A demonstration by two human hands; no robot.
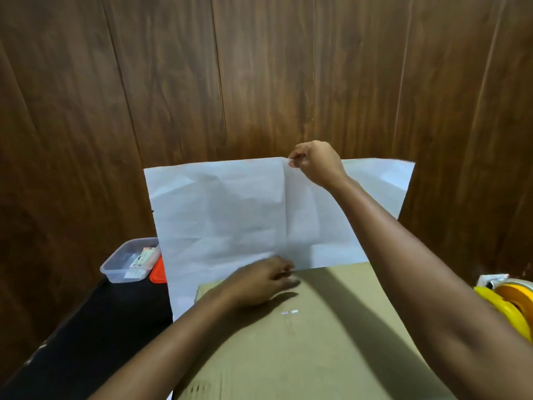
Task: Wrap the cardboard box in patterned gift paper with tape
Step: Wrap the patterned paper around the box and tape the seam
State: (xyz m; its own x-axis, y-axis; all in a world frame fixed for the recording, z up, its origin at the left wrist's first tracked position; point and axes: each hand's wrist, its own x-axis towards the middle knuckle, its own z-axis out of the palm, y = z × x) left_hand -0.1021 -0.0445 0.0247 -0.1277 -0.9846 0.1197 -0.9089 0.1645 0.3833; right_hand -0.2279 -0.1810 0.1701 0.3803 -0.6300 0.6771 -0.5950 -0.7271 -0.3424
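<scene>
A large brown cardboard box (311, 336) fills the lower middle of the view. Behind it a sheet of gift paper (230, 215) stands raised, its plain white back facing me; the patterned side is hidden. My right hand (315, 163) pinches the paper's top edge at a vertical crease and holds it up. My left hand (259, 281) rests on the box's far top edge where the paper meets it, fingers lightly bent, touching the paper's lower edge.
A clear plastic container (129, 261) with small items and an orange lid (158, 272) beside it sit on the black table (86, 327) at the left. A yellow tape dispenser (507, 301) lies at the right edge. A wood-panelled wall (259, 67) rises close behind.
</scene>
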